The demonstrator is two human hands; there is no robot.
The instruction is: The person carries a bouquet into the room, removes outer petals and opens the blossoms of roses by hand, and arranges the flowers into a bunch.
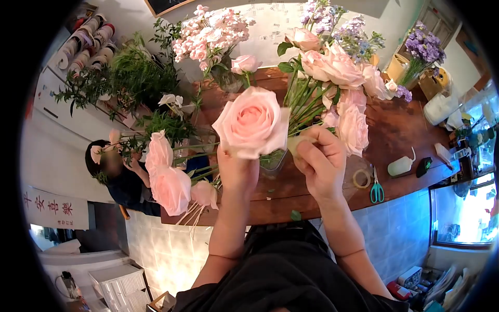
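Observation:
A large pale pink rose (252, 122) faces up in front of me. My left hand (236, 166) is closed beneath its bloom; the bloom hides most of the fingers and the stem. Just right of the flower, my right hand (322, 158) is pinched on a pale petal (294, 144). Behind that hand stands a bunch of pink roses (338, 67) with long green stems, in a clear vase. More cut pink roses (171, 190) lie at the table's left edge, their stems reaching toward my left forearm.
The wooden table (400, 135) holds a tape roll (362, 178), teal scissors (377, 193) and a white squeeze bottle (400, 165) on the right. Small pink blooms (210, 39), greenery (135, 78) and purple flowers (423, 49) stand around the back. Another person (127, 184) is at the left, handling stems.

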